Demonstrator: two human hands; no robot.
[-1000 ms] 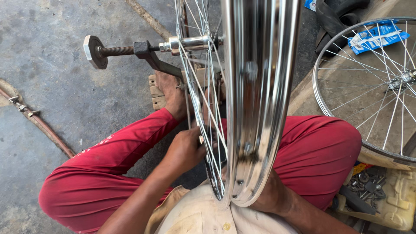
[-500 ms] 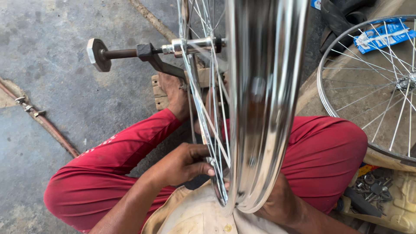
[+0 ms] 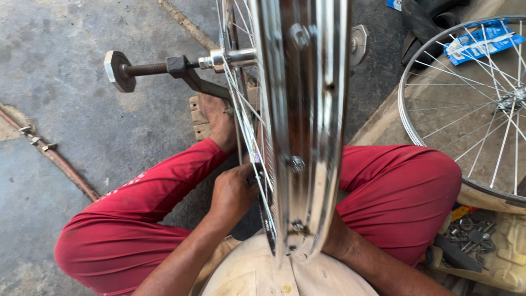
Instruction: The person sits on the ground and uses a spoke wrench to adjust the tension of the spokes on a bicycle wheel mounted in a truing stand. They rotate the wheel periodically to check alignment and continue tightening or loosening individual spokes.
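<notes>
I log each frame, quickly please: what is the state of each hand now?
Left hand: closed at the spokes of the wheel; what it holds cannot be told.
Right hand: hidden behind the wheel, only the forearm shows.

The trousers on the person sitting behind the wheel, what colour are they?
The trousers are plain red, with a small pale mark on the left leg; the head view shows them.

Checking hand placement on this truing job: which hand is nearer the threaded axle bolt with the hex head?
Left. The left hand grips spokes below the axle bolt; the right hand is hidden behind the rim.
</notes>
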